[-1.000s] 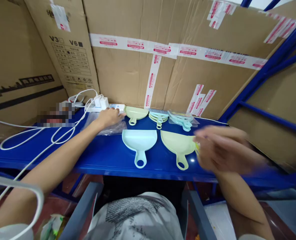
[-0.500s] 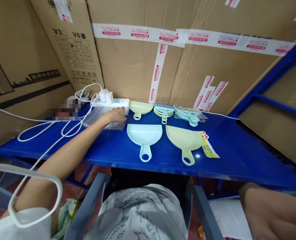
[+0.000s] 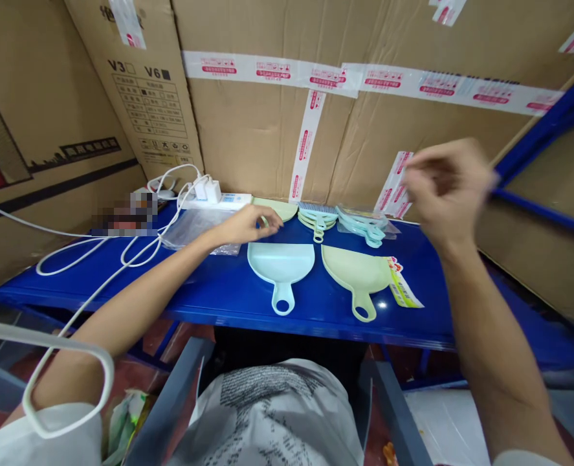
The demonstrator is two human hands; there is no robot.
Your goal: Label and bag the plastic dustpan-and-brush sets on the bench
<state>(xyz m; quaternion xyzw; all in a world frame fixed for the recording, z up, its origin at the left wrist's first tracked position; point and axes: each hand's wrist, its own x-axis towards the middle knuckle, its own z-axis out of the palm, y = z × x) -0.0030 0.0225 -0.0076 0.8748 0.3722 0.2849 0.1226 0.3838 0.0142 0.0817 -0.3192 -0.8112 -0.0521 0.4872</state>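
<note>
Head view is showing the left hand's (image 3: 255,224) empty fingers loosely curling, partly hiding the rear green dustpan (image 3: 281,209) beyond them; the pale-blue dustpan (image 3: 281,264) is lying below them. Motion is blurring the right hand's (image 3: 449,188) bent fingers, so whether they are pinching anything is unclear.

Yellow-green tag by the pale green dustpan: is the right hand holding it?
No, the tag lies on the blue table at the dustpan's edge, while the right hand is raised away from it.
</note>
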